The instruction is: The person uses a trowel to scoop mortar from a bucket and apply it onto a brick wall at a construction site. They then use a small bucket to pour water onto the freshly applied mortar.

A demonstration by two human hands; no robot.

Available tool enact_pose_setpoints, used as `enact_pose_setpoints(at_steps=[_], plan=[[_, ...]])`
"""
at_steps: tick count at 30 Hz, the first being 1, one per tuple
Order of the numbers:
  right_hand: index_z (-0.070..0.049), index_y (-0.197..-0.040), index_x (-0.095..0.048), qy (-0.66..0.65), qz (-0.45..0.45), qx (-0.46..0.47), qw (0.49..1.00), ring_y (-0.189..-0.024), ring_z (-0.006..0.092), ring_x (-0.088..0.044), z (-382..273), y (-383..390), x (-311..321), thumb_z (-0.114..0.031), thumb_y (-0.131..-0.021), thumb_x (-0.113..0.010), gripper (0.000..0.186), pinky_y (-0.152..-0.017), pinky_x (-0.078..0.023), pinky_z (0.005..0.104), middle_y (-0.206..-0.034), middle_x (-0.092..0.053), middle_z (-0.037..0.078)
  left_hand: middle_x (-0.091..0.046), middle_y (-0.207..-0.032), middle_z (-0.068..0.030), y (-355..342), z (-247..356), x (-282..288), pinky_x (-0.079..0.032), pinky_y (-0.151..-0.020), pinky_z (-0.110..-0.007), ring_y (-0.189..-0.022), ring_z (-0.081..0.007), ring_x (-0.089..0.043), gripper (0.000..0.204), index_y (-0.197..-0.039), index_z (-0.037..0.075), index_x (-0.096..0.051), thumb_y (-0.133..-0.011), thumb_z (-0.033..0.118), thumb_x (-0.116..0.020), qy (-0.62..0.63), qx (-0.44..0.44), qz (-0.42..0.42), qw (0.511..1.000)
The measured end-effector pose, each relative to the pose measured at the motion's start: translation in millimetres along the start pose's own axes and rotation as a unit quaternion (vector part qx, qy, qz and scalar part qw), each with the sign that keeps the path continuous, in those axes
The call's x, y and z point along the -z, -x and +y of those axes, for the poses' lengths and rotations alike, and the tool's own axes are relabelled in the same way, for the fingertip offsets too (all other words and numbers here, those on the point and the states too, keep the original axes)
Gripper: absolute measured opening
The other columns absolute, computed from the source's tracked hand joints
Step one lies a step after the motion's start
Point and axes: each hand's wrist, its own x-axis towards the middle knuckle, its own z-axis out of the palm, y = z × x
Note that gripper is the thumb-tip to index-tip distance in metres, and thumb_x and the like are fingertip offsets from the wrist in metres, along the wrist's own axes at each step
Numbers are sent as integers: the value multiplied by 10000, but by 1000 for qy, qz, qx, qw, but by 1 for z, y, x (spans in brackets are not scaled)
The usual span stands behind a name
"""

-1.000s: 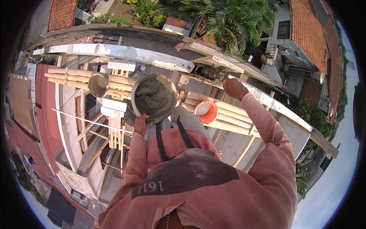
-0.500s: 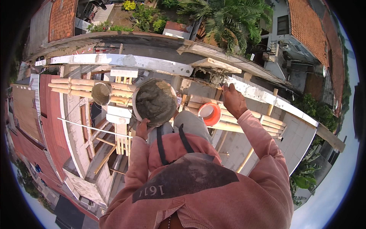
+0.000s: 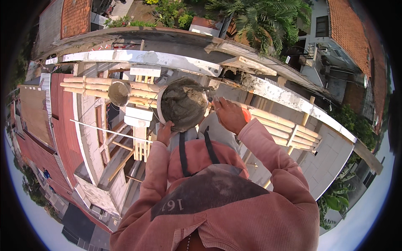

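My left hand (image 3: 164, 133) grips the near rim of a white bucket (image 3: 159, 108) at my knees. Wet grey mortar (image 3: 180, 111) fills much of it. My right hand (image 3: 230, 116) is closed on the handle of a trowel (image 3: 198, 88), whose blade reaches over the far right part of the mortar. Part of the blade is hard to tell from the mortar. Behind the right hand, an orange bucket (image 3: 247, 114) is mostly hidden. Ahead of both hands runs a white-faced wall top (image 3: 289, 97), with a gap and rough mortar near its middle.
Bamboo poles (image 3: 276, 124) lie in bundles under the buckets, left and right. A smaller mortar-stained bucket (image 3: 119, 93) stands on the left poles. A thin white rod (image 3: 104, 130) crosses at left. A loose board (image 3: 250, 65) lies on the wall; ground shows far below.
My right hand has come back from the wall's gap toward me and left, bringing the trowel over the mortar bucket. My left hand keeps its grip on the rim; the view has shifted slightly.
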Motion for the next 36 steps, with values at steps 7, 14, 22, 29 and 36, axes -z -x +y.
enact_pose_setpoints(at_steps=[7,14,22,29,36], plan=[[36,-1162,-553,154,-87,42,983,-891,371,-678,-11,-70,-35,-90,-865,-544,323,-763,-558,437,-1105,-625,191,-541,-1011,-82,-2,0,2,-540,-770,-364,-942,-198,-566,331,-1060,39,-509,-802,221,-608,-67,-70,-6,995],[-11,-1006,-655,46,-273,58,959,-1001,395,-643,16,-110,-10,-187,-846,-609,242,-852,-519,468,-1099,-653,222,-567,-1003,-94,18,11,-3,-544,-730,-345,-897,-202,-581,353,-1084,26,-525,-784,198,-596,-22,-54,11,998],[-32,-1145,-648,-382,-352,-169,838,-756,200,-610,50,-89,-77,-302,-903,-631,362,-687,-486,348,-922,-662,93,-589,-1044,-110,20,12,-4,-546,-789,-360,-941,-221,-599,375,-1113,17,-511,-808,222,-584,-28,-33,-20,999],[-40,-1254,-584,-529,-324,-144,771,-541,77,-448,80,-67,-116,-370,-892,-664,497,-459,-341,271,-793,-576,15,-570,-1099,-116,28,26,6,-552,-843,-367,-1032,-226,-588,354,-1080,13,-513,-825,246,-593,-36,-11,-10,999],[-49,-1259,-575,-476,-277,25,835,-663,81,-548,87,-60,-86,-208,-952,-612,348,-507,-418,236,-864,-607,33,-542,-1142,-129,19,16,7,-548,-869,-374,-1062,-248,-583,388,-1117,19,-496,-833,263,-599,-1,-5,-36,999]])
